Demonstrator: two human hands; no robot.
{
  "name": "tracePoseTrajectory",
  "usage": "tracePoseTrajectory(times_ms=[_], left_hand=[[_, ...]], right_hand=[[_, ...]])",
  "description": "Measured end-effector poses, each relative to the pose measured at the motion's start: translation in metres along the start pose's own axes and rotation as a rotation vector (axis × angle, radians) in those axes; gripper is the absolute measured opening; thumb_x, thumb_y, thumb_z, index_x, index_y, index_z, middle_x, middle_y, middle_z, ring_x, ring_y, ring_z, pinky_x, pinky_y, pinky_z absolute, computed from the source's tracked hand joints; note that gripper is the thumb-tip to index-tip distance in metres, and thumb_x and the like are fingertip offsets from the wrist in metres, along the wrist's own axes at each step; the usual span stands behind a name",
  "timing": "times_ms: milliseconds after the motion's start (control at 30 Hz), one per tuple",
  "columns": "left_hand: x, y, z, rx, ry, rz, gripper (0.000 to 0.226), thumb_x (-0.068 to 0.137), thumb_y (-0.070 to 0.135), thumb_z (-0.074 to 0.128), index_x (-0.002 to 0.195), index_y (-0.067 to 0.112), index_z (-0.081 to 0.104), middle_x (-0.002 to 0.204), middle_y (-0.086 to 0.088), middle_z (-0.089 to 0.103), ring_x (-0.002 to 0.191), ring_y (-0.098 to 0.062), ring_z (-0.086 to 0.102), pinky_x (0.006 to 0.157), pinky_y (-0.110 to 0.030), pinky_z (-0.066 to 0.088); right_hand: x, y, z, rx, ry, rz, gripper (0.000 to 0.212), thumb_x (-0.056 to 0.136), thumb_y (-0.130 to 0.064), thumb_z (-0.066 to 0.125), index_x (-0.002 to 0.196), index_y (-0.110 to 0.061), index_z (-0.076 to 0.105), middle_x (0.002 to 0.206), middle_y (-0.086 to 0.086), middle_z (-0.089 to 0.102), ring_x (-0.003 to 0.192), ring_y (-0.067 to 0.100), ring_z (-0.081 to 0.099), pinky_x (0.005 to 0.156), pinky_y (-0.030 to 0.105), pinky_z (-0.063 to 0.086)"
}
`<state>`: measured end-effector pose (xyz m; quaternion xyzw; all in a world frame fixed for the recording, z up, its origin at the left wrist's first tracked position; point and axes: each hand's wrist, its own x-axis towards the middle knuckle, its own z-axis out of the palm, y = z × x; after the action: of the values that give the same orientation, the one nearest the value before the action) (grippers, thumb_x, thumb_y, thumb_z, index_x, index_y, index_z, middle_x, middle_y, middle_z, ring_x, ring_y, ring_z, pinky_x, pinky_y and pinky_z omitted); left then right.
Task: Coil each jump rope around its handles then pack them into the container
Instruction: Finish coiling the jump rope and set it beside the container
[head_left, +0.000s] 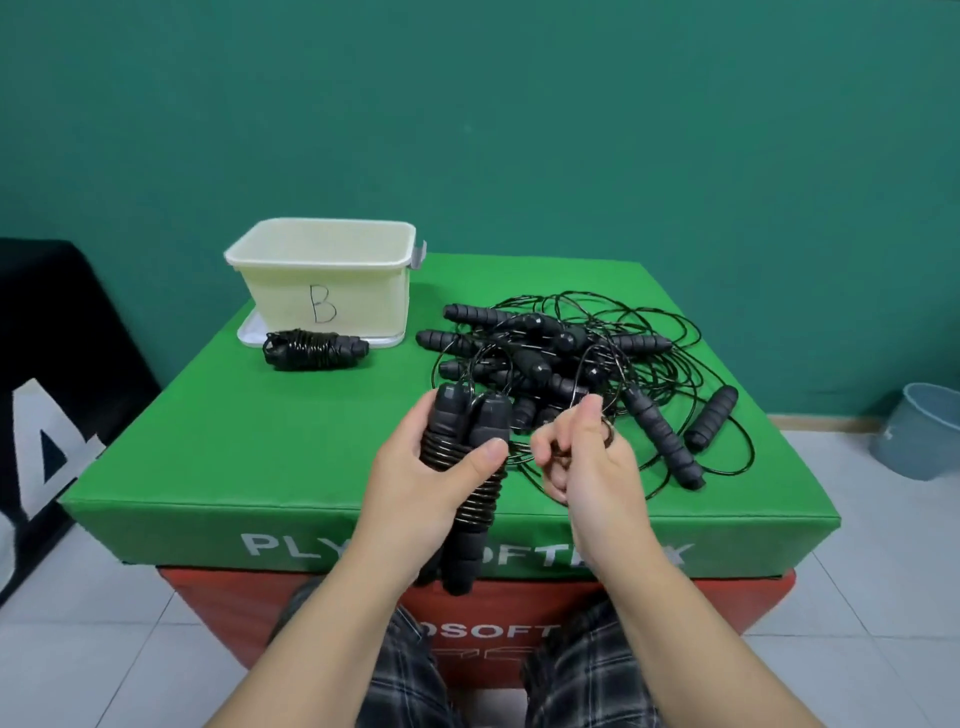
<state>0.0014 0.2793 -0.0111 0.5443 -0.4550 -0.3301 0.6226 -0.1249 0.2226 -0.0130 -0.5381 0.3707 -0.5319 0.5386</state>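
Observation:
My left hand (423, 478) grips a pair of black jump rope handles (470, 431) held side by side, with several turns of thin black cord wound around their middle. My right hand (587, 462) pinches the loose cord just right of the handles. A tangled pile of black jump ropes (576, 364) lies on the right half of the green box top. One coiled jump rope (311, 349) lies in front of the cream container (324, 270) marked "B", which stands open at the back left.
The green padded box (260, 441) sits on a red one. The container's lid (249, 332) lies under it. A grey bucket (924, 431) stands on the tiled floor at right. A black object leans at the far left. My knees are below the box's front edge.

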Motion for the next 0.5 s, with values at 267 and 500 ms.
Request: tracePoseTrajectory(times_ms=[267,500], left_hand=[[0.036,-0.062,-0.029,0.257,0.055,-0.161,0.025,0.07,0.027,0.08,0.084,0.033,0.061,0.078,0.01,0.068,0.069,-0.001,0.06,0.062,-0.012,0.044],[0.076,-0.105,-0.042,0.43,0.076,-0.292,0.02,0.082,0.044,0.065,0.091,0.027,0.058,0.081,0.009,0.065,0.077,-0.015,0.062,0.067,-0.029,0.048]], right_hand=[[0.008,0.054,0.04,-0.272,-0.094,0.042,0.051,0.089,-0.052,0.029,0.059,-0.012,0.038,0.046,-0.01,0.037,0.046,0.005,0.032,0.052,0.02,0.028],[0.042,0.102,0.077,-0.373,-0.135,0.199,0.005,0.099,-0.015,0.043,0.096,-0.019,0.04,0.084,-0.005,0.046,0.07,0.006,0.043,0.064,0.017,0.035]])
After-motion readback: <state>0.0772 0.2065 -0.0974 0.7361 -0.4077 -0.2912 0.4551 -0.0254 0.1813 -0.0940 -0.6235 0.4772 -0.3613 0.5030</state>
